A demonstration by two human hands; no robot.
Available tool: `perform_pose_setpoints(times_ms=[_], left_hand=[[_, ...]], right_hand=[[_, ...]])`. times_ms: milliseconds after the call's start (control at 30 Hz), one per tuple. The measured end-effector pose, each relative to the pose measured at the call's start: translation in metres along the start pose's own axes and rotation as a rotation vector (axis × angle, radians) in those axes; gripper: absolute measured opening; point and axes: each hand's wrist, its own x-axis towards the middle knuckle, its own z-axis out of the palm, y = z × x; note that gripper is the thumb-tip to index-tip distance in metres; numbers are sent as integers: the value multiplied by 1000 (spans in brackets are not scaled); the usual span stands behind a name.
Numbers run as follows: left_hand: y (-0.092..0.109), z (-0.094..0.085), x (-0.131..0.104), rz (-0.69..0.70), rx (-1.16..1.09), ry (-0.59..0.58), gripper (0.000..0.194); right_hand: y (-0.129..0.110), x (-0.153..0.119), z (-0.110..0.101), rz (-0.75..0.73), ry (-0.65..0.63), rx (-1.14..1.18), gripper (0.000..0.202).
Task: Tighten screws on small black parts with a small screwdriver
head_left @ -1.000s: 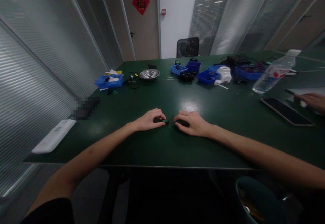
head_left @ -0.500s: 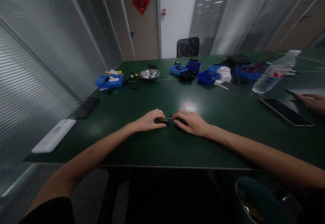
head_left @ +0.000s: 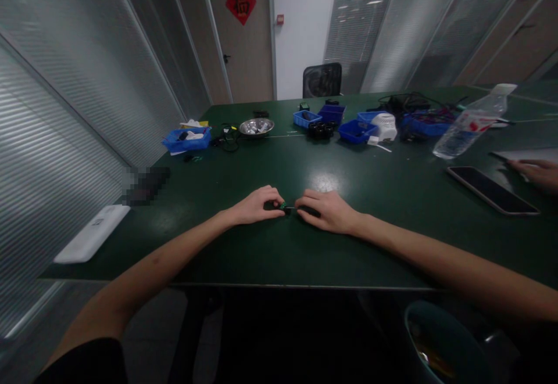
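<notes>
Near the middle of the dark green table [head_left: 209, 175], my left hand [head_left: 259, 205] pinches a small black and green part [head_left: 285, 207] between thumb and fingers. Facing it from the right, my right hand [head_left: 329, 211] is closed round a dark handle, mostly hidden under the fingers. A thin metal shaft [head_left: 292, 207] runs from that handle to the small part, like a screwdriver. Both hands are low over the tabletop, a small gap between their fingertips.
Blue trays [head_left: 187, 139], a metal bowl [head_left: 257, 128] and cables stand farther back. At the right are a plastic bottle [head_left: 473, 122], a phone [head_left: 492, 190] and another person's hand [head_left: 536, 173]. A white case [head_left: 93, 234] lies at the left; a bin [head_left: 412, 329] is below the edge.
The small part in my left hand has tilted slightly, and the thin shaft sits a little lower. Both hands have otherwise barely moved.
</notes>
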Motion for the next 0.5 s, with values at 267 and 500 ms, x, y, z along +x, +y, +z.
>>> perform_pose_setpoints(times_ms=[267, 500], left_hand=[[3, 1, -1, 7, -28, -22, 29], [5, -1, -3, -12, -32, -6, 27]], right_hand=[[3, 0, 3, 112, 133, 48, 30], [0, -1, -3, 8, 32, 65, 28]])
